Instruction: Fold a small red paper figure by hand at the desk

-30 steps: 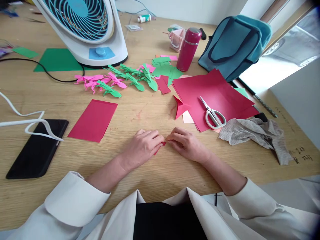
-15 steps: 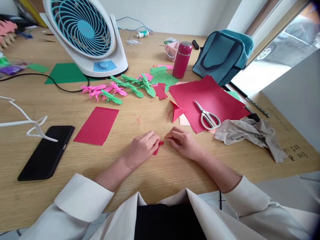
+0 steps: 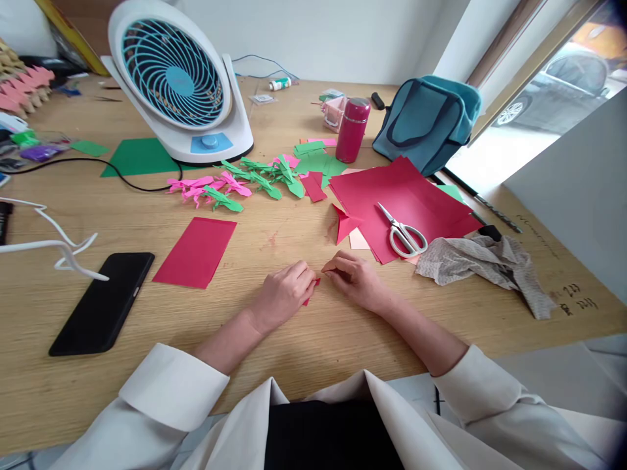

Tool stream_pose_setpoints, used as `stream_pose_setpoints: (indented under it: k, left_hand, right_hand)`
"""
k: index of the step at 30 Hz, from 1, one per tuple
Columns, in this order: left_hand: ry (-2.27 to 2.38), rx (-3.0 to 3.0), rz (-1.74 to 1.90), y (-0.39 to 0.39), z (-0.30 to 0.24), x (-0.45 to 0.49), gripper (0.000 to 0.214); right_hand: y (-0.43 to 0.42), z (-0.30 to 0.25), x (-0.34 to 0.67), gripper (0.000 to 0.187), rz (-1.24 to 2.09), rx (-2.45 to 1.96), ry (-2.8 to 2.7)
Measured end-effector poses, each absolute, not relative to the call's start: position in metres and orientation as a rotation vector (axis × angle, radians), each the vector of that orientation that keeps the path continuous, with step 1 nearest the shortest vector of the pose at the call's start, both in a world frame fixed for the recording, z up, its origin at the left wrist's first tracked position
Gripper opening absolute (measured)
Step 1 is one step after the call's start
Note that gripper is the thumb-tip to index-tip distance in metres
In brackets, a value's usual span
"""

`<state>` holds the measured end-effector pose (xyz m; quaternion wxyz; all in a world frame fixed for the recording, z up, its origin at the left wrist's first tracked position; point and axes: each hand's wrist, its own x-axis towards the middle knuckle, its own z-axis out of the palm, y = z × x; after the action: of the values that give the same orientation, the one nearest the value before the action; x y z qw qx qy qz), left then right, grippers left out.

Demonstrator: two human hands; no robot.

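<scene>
My left hand (image 3: 285, 291) is closed on a small folded piece of red paper (image 3: 306, 302), pressed to the table in front of me. Only a corner and a thin edge of the paper show past the fingers. Just to the right, with a narrow gap between, my right hand (image 3: 357, 282) rests with thumb and fingertips pinched together. Whatever is in that pinch, if anything, is too small to make out. Beyond the hands lies a folded red paper shape (image 3: 345, 224). Scissors (image 3: 402, 232) lie on a stack of red paper sheets (image 3: 421, 189).
Pink and green paper figures (image 3: 267, 176) lie behind the hands. A red sheet (image 3: 196, 252) and a black phone (image 3: 104, 303) are at left, a fan (image 3: 181, 85) behind. A red flask (image 3: 353, 130), teal bag (image 3: 428, 121) and crumpled cloth (image 3: 482, 261) stand or lie right.
The camera view has shifted slightly upward and left. My left fingers now cover more of the small red paper. My right hand has hardly moved.
</scene>
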<state>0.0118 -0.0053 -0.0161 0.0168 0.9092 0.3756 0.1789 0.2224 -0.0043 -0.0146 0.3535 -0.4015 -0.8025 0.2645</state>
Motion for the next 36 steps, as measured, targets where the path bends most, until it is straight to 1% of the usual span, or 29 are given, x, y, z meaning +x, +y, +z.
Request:
stream_pose_setpoints:
  k: [3,6,9,11,13,18,22,25,29,36]
  left_hand:
    - [1.25,2.653,0.692,-0.003,-0.016,0.012,0.013]
    - [1.288,2.436,0.905,0.001,-0.013,0.013,0.01]
    - [1.311,2.258,1.067,0.003,-0.008,0.013,0.01]
    - [1.34,2.115,1.114,0.003,-0.005,0.013,0.008]
    - [1.357,1.958,1.123,0.003,-0.004,0.012,0.007]
    - [1.225,1.587,1.1,0.005,-0.011,0.009,0.006]
    - [1.175,1.492,1.073,0.003,-0.012,0.01,0.008]
    - [1.217,1.548,1.076,0.003,-0.011,0.01,0.008]
    - [1.207,1.523,1.064,0.004,-0.011,0.012,0.01]
    - [1.124,1.491,1.015,0.002,-0.013,0.013,0.014]
  right_hand:
    - [-0.007,-0.013,0.221,0.014,0.744,-1.092,-1.997]
    - [-0.012,-0.01,0.212,0.014,0.917,-1.178,-1.832]
    - [-0.016,-0.007,0.196,0.026,1.186,-1.099,-1.696]
    - [-0.017,-0.004,0.185,0.032,1.263,-1.061,-1.663]
    - [-0.016,-0.002,0.176,0.032,1.28,-1.049,-1.661]
    - [-0.011,0.0,0.167,0.02,1.175,-1.142,-1.68]
    - [-0.009,-0.004,0.165,0.017,1.144,-1.193,-1.619]
    - [-0.007,-0.009,0.167,0.018,1.188,-1.214,-1.543]
    - [-0.005,-0.014,0.17,0.025,1.303,-1.209,-1.422]
    - [-0.005,-0.016,0.172,0.029,1.329,-1.219,-1.348]
